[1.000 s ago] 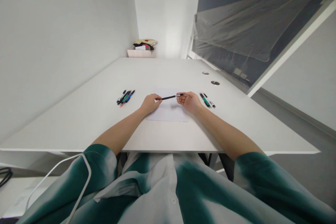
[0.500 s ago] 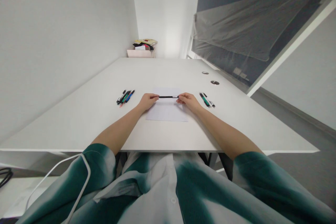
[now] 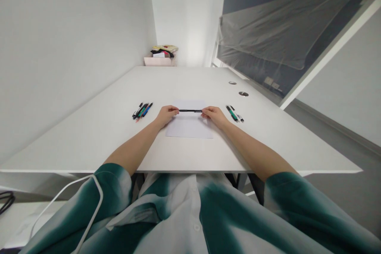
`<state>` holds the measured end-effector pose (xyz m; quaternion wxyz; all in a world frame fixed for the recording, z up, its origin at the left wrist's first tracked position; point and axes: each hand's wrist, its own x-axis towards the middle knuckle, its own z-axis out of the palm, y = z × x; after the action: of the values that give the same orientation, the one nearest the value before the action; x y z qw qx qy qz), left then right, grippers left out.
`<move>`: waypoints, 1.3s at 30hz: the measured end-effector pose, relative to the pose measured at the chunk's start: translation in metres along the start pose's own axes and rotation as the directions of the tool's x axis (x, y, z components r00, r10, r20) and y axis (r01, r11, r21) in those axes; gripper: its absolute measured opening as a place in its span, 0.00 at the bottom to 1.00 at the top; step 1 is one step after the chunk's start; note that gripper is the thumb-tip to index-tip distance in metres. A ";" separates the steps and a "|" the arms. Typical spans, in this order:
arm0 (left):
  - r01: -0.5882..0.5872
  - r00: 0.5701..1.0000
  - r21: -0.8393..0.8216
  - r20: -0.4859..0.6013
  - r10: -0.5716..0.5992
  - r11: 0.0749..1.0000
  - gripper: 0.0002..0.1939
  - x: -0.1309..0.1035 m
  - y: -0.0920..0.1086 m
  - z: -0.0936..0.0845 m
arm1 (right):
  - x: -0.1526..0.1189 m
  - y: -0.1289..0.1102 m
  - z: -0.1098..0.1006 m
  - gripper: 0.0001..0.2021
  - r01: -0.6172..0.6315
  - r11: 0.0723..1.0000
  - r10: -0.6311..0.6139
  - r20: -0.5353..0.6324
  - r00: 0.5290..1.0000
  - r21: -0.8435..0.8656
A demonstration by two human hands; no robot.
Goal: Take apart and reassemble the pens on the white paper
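Observation:
A black pen [image 3: 190, 110] is stretched level between my two hands, above a white sheet of paper [image 3: 189, 129]. My left hand [image 3: 168, 114] pinches its left end. At the right end, the fingers of my right hand [image 3: 214, 114] are closed on it, with the clip showing close to them. Left of my left hand lies a bunch of several pens [image 3: 142, 110] in black, green, blue and red. To the right of my right hand, a smaller group of pens [image 3: 235, 113], green, black and clear, rests on the table.
The white table [image 3: 89, 147] has two round metal grommets [image 3: 243, 93] at its right side. A box [image 3: 157, 61] heaped with cloth-like items stands beyond the far edge. A dark panel under plastic film [image 3: 262, 35] leans at the right. A white cable [image 3: 98, 190] crosses my left sleeve.
The pen has turned about its length: its clip now shows near my right hand, where a pale label showed before. Both hands stay in nearly the same place.

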<state>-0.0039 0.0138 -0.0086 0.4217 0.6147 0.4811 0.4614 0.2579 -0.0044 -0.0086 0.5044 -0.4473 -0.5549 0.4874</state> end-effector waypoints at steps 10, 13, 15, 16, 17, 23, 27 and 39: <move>0.009 1.000 0.064 0.015 -0.010 0.998 0.13 -0.002 0.005 0.000 | 0.002 0.003 -0.001 0.10 -0.029 0.998 0.030 -0.021 0.999 0.061; 0.005 1.000 0.019 0.017 -0.006 1.000 0.15 -0.001 0.002 0.000 | 0.001 0.001 -0.001 0.08 -0.035 0.998 0.037 -0.033 0.999 0.056; 0.001 1.000 0.012 0.014 -0.001 1.000 0.16 0.000 0.000 0.000 | 0.000 0.000 0.000 0.08 -0.042 0.998 0.043 -0.032 0.999 0.046; 0.000 1.000 0.014 0.013 0.000 1.000 0.15 0.001 -0.001 0.000 | 0.000 -0.001 0.000 0.08 -0.046 0.998 0.047 -0.028 0.999 0.043; 0.001 1.000 0.014 0.011 -0.001 1.000 0.15 0.001 -0.002 0.000 | -0.001 -0.001 0.000 0.08 -0.049 0.998 0.050 -0.023 0.998 0.042; 0.016 1.000 -0.024 0.016 -0.016 1.000 0.13 0.002 -0.003 0.001 | -0.001 -0.002 0.001 0.09 -0.043 0.997 0.044 -0.007 0.999 0.057; 0.028 1.000 -0.020 0.010 -0.028 0.999 0.13 0.003 -0.003 0.001 | -0.001 -0.001 0.000 0.09 -0.038 0.998 0.038 -0.007 0.999 0.053; 0.015 1.000 -0.029 0.020 -0.014 0.999 0.12 0.003 -0.004 0.000 | 0.004 0.004 -0.003 0.13 -0.011 1.000 0.011 0.004 1.000 -0.005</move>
<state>-0.0038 0.0175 -0.0118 0.4386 0.6096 0.4745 0.4593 0.2601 0.0000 -0.0122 0.4994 -0.4507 -0.5548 0.4895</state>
